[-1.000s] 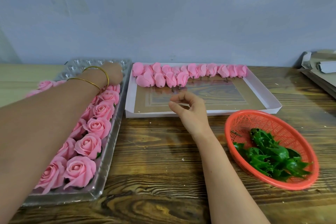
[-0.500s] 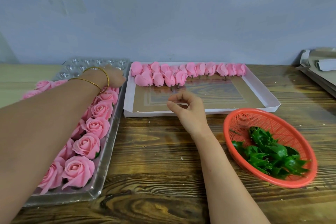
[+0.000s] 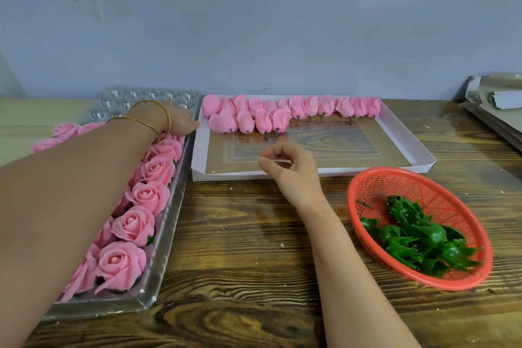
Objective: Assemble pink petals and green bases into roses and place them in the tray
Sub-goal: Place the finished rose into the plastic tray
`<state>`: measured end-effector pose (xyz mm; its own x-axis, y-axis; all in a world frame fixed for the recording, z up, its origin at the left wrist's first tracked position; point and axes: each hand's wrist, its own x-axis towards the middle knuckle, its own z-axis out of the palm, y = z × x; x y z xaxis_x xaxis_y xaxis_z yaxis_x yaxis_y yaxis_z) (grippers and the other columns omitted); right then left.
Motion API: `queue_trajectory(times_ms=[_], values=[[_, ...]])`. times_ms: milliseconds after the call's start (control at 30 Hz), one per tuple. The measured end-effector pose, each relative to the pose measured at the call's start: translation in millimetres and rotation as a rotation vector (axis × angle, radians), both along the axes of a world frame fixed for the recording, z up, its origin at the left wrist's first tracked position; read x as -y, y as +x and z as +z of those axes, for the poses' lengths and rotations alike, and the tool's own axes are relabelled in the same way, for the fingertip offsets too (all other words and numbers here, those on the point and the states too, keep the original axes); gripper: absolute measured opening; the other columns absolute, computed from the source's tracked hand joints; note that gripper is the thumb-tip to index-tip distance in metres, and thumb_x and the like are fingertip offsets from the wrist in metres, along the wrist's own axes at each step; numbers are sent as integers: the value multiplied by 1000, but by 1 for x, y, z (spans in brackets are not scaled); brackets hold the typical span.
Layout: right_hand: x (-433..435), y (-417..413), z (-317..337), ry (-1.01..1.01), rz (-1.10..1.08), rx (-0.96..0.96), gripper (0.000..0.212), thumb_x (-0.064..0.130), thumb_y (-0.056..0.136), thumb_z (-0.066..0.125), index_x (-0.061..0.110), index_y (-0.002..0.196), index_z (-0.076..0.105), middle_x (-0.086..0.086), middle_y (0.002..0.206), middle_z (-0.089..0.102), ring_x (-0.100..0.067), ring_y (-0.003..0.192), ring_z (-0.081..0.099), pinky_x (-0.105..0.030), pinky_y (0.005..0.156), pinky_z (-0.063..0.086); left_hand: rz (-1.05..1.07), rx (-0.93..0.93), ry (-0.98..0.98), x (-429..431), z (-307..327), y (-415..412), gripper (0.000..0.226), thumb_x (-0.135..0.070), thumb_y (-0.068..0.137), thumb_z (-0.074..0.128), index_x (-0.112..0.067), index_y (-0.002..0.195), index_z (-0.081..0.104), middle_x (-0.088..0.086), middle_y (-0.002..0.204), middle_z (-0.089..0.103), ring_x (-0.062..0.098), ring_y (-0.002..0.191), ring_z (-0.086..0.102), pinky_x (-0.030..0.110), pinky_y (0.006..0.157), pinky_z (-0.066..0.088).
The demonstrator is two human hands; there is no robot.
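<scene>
Left hand (image 3: 180, 121) is over the far end of the tray (image 3: 166, 237), fingers hidden, grip unclear. Its forearm hangs low over finished roses (image 3: 147, 195) and could crush or dislodge them. Right hand (image 3: 293, 172) is loosely curled and empty, near petals (image 3: 262, 120) in box (image 3: 406, 150). Bases (image 3: 418, 240) sit in basket (image 3: 401, 178).

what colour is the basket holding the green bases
Red-orange mesh basket, seen clearly in the head view.
</scene>
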<state>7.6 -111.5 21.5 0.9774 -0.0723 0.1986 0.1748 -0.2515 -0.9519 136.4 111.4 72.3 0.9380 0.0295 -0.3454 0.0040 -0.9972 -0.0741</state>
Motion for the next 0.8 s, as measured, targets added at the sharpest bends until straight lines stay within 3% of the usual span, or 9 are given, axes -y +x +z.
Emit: queue_trajectory(times_ms=[167,300,533,633,800], values=[[0,0,0,3,2,-5,11,9,82,73,19,80,67,7,85,68,4,75,58,-11,70,46,-30,-34,99,-4,-2,6,64,-52,102,18,-9,137,50,13,148,41,31,138,33,38,109,30],[0,0,0,13,3,3,17,8,82,73,22,76,65,9,81,66,6,72,57,-7,66,43,-9,-45,93,-8,-3,11,71,-64,97,22,-16,148,36,13,156,28,33,141,30,44,112,31],[0,0,-1,-1,3,2,19,11,81,73,26,74,65,8,84,68,-6,84,62,-19,75,48,80,51,-64,-10,-10,12,69,-54,95,43,-15,149,23,21,153,19,41,136,33,51,110,33],[0,0,-1,-2,6,4,19,12,81,74,27,74,65,10,83,68,-4,83,61,-18,74,48,97,73,-135,-9,-13,11,76,-50,93,53,-14,150,18,21,155,15,41,137,30,51,110,32],[0,1,-2,-4,1,11,19,12,81,73,27,75,65,11,82,67,-4,83,61,-19,76,47,181,100,-268,-9,-13,8,87,-72,89,36,-23,154,4,13,161,-7,39,147,8,56,115,18]])
